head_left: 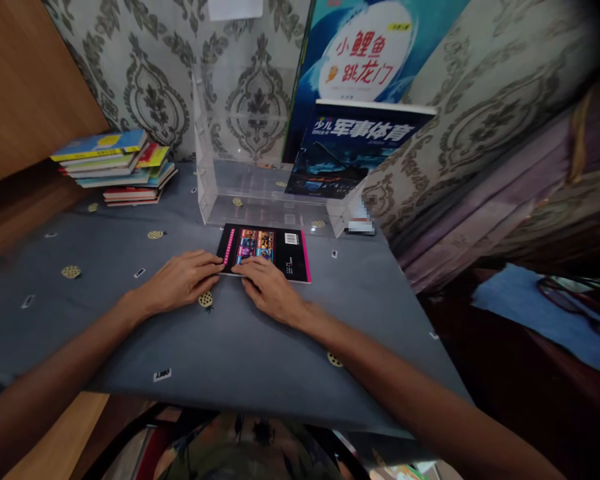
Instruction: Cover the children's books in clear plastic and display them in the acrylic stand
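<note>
A black book [295, 257] with a pink edge, small colour pictures and a white barcode lies on the blue tablecloth. My left hand [187, 280] is at the book's near left corner, its fingers close together on the edge. My right hand [273, 288] has its fingers over the near edge of the cover, with the thumb tucked lower by that edge. Both hands are closed on the book. Just behind it stands a clear acrylic rack [207, 180]. Leaning at the rack's right side are a dark blue book [350, 157] and a larger teal book [310, 73].
A stack of books [113, 163] sits at the back left of the table [105, 320]. Patterned curtains [160, 87] hang behind. Right of the rack is a small blurred-out item [361, 220]. Blue cloth [540, 313] and glasses lie beyond the table's right edge.
</note>
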Demonstrator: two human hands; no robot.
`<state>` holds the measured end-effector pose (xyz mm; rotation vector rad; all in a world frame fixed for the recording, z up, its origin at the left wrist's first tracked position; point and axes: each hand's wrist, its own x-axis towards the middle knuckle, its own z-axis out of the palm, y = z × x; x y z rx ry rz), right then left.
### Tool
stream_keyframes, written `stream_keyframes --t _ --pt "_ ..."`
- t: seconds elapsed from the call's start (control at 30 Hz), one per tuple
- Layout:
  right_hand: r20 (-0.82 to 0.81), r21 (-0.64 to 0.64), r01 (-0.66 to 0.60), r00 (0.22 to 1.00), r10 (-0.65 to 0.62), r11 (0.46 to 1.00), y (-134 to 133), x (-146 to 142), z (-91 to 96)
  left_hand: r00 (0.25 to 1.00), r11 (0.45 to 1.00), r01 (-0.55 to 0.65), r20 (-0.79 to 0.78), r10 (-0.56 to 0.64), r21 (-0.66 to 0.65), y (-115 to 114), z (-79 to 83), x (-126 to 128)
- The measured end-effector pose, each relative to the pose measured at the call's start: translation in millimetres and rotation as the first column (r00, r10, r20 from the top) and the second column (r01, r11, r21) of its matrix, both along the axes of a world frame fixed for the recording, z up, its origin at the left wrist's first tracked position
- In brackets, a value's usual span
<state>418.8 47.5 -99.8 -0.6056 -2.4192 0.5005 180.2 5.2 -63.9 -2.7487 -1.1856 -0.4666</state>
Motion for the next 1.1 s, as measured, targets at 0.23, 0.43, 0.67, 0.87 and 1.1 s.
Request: stream_keyframes --t 0.23,0.43,0.67,0.87,1.1 --pt "0.127 0.120 0.030 0.991 -0.045 0.992 -10 26 1.4 0.995 0.990 -0.102 -0.004 0.102 -0.095 45 6.9 12" --pt "0.121 0.153 0.132 0.981 -0.151 0.979 -12 59 2.4 0.977 0.977 -0.206 -0.063 0.202 -0.060 99 -3.3 36" --pt "0.167 0.210 0.214 0.953 -0.251 0.954 -15 81 7.6 0.934 0.948 -0.318 -0.177 0.311 -0.011 107 1.5 55" --pt "0.237 0.200 0.241 0.929 -0.285 0.950 -13 88 12.2 0.898 0.923 -0.384 -0.248 0.363 -0.037 104 19.9 62" --pt "0.259 0.149 0.413 0.861 -0.438 0.899 -9 104 14.4 0.911 0.787 -0.389 -0.324 0.253 -0.478 65 41.2 57"
